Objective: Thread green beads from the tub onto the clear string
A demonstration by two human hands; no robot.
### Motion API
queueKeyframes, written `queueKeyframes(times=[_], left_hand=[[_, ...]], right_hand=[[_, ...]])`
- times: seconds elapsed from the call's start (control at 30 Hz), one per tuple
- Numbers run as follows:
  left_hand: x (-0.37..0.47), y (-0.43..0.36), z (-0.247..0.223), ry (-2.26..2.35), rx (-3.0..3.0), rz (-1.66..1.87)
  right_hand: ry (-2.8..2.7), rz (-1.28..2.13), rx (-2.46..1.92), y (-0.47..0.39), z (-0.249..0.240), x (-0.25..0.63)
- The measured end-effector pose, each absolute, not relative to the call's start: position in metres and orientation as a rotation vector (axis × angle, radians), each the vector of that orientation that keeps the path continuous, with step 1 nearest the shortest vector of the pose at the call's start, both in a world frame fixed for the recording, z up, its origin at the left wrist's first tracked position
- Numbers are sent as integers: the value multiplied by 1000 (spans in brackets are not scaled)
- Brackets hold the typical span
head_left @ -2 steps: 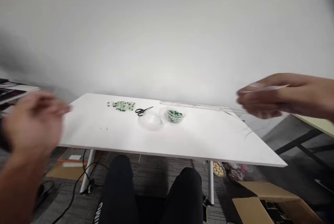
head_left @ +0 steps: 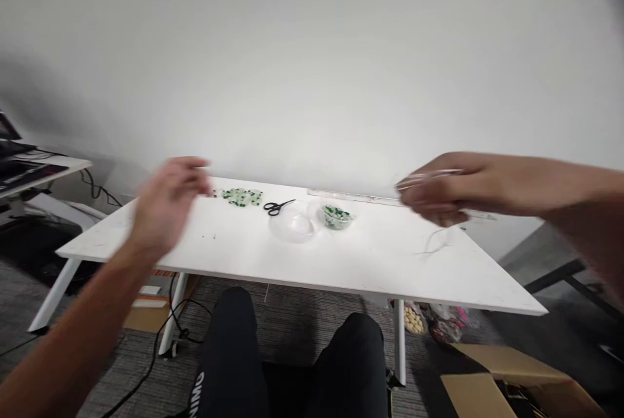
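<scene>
Right hand (head_left: 439,197) pinches one clear thread (head_left: 433,246); left hand (head_left: 163,207) hangs loose-fingered. Near the tabletop's (head_left: 370,262) far edge: one scissors (head_left: 279,207), two clear bowls (head_left: 295,226), one bead pile (head_left: 242,196).

Bright even light, blurred hands, curved edges

Motion-blurred left hand (head_left: 163,207), blurred right hand (head_left: 439,194) around something thin, both forearms cut off

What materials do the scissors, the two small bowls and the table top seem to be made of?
Scissors: black handles, probably plastic; blades too small to tell. Empty bowl and bowl of green beads: clear and glossy, plastic or glass; the table shows through them. Table top: smooth matte white, likely laminate.
</scene>
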State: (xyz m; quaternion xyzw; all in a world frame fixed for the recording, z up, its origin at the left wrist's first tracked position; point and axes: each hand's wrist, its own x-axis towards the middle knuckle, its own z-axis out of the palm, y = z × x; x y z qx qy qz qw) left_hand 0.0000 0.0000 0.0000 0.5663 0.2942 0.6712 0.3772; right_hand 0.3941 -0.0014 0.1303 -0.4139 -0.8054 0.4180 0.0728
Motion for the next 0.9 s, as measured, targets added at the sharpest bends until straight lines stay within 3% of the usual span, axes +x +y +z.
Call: queueKeyframes(times=[0.13,0.27,0.43,0.7,0.9], left_hand=[[58,17,-9,440,1585,1037],[85,11,-20,333,1622,691],[73,8,-30,491,1630,740],[43,29,-31,709,1457,803],[10,54,-16,723,1283,1045]], right_hand=[[-2496,1513,-1144,11,99,291],[-2205,1763,-1103,31,68,276],[-1989,1801,-1153,39,53,300],[-1877,1517,-1285,33,42,349],[-1717,1348,-1341,31,37,401]])
